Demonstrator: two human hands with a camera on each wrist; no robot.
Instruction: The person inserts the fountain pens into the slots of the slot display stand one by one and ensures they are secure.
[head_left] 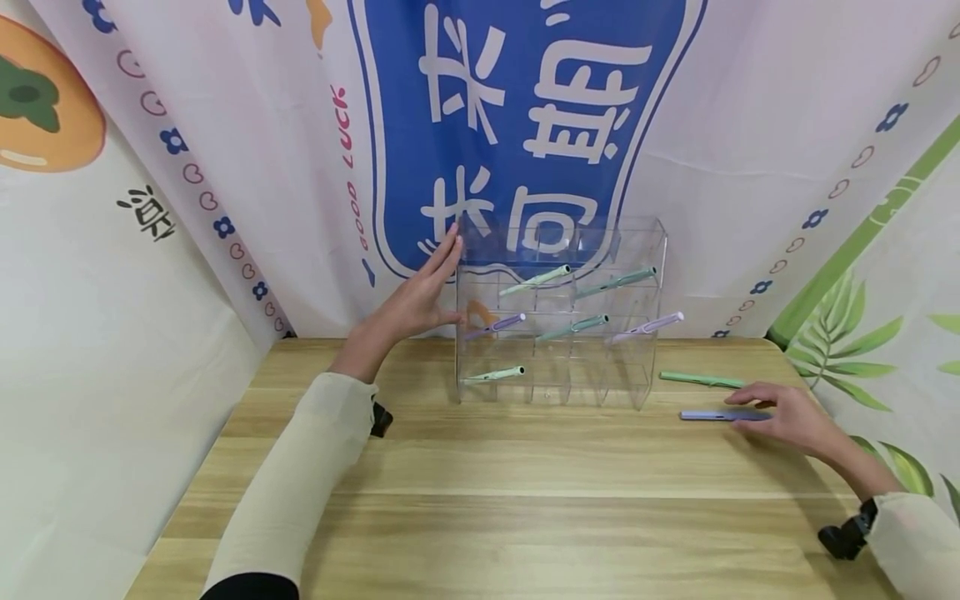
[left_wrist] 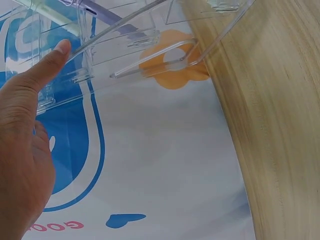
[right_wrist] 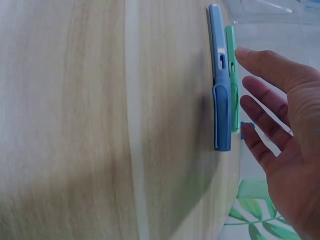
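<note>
A clear acrylic pen rack (head_left: 647, 367) stands on the table's far side. My left hand (head_left: 420, 304) touches its left side with fingers straight; the thumb lies at the front edge, as the left wrist view shows with the left hand (left_wrist: 25, 115). Several pens rest tilted in the slots, among them a purple pen (head_left: 497, 326) and a teal pen (head_left: 573, 327). To the right of the rack lie a green pen (head_left: 693, 378) and a blue capped pen (right_wrist: 220, 100). Over their right ends hovers my right hand (head_left: 791, 421), its fingers apart and slightly bent, holding nothing.
The wooden table (head_left: 517, 533) runs toward me in front of the rack. Close behind the rack hangs a printed cloth (head_left: 750, 167) with blue and white lettering. More cloth with leaf prints borders the table's right side.
</note>
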